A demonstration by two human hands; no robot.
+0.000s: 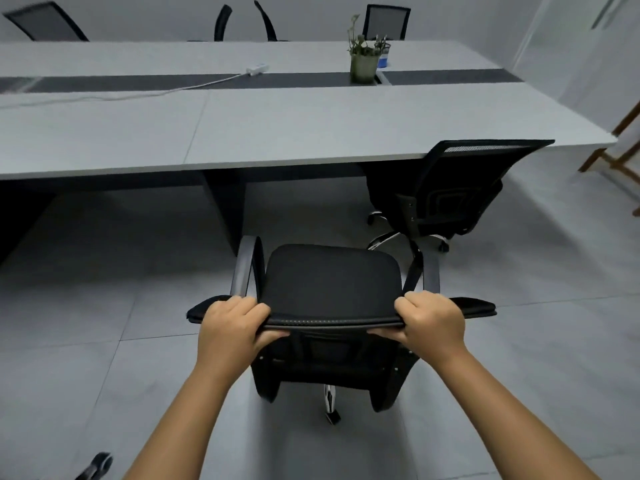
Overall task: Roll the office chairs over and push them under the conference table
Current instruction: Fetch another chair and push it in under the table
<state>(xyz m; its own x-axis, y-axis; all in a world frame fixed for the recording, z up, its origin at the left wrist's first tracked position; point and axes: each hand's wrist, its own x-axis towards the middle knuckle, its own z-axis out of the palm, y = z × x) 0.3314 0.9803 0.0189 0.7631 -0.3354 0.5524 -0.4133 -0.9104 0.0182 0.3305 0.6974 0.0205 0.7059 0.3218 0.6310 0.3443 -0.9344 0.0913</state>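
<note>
Left hand (232, 323): fingers clamped over the chair backrest (332, 320) top edge.
Right hand (431, 322): same clamp, opposite end.
Chair: on the floor, seat (330, 275) facing the desk (277, 133), straight ahead, short of its edge.
Neighbour chair (457, 188): tucked in, right.

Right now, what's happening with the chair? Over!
Left hand and right hand gripping chair backrest top. Chair short of conference table. Table leg panel ahead-left; second chair right.
</note>
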